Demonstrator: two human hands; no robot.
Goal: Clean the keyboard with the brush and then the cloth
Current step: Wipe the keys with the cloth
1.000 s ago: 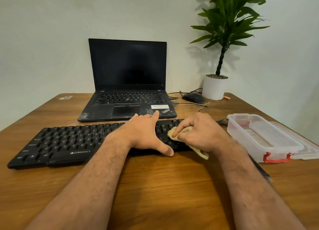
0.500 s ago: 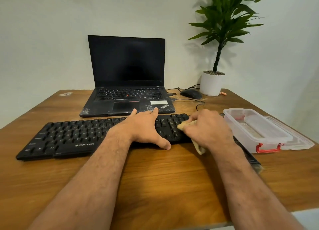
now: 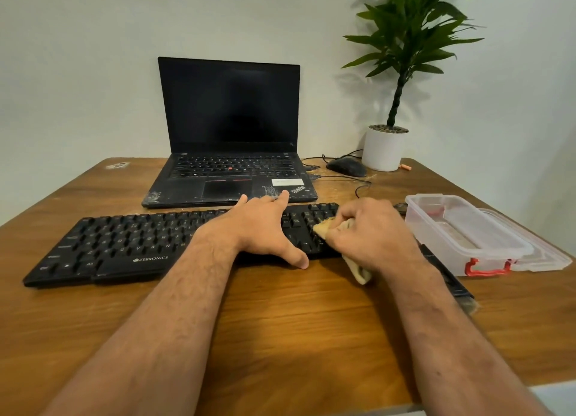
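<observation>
Right hand (image 3: 371, 231) bunched tight around cloth (image 3: 358, 267), pressing it on right end of keyboard (image 3: 131, 244). Left hand (image 3: 265, 228) flat on the keys, fingers spread, thumb over front edge. Keyboard near desk (image 3: 280, 337) middle. Brush (image 3: 448, 278) (mostly hidden by right forearm) toward right edge, beside box (image 3: 467, 238).

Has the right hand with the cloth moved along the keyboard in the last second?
Yes. The right hand and cloth slid rightward along the keyboard, away from the steadying left hand and toward the plastic box.
</observation>
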